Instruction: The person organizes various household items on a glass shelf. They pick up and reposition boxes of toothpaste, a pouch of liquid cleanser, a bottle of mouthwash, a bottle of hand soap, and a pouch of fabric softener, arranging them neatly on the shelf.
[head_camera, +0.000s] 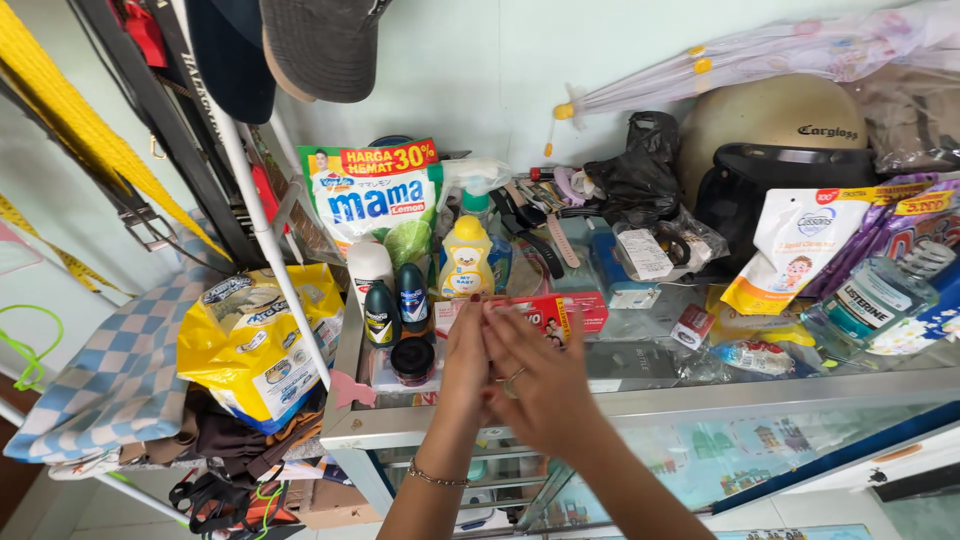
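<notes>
The two hands are pressed together, palm against palm with the fingers laid flat, just above the front edge of the glass surface (640, 400); the left hand (466, 352) wears a thin bracelet at the wrist and the right hand (535, 385) has a ring. Whether something small lies between the palms I cannot tell, because nothing shows there. The thing nearest to them is a flat red carton box (570, 312), lying on the surface just behind the fingertips and partly hidden by them. It is long and low, red with some white and yellow print, and it lies on its broad side. I judge it to be light and rather stiff, though thin card would dent under a hard squeeze; its smooth printed faces may be a little slippery, so the best hold is probably across the two long sides, near the middle. Just left of it stand two dark roll-on bottles (397, 305) and a small round black jar (412, 360), close enough to be knocked. Behind them are a yellow baby bottle (466, 258) and a large green and white refill pouch (375, 195). On the right side lie a white and orange pouch (795, 245) and a clear bottle of blue liquid (868, 305).
</notes>
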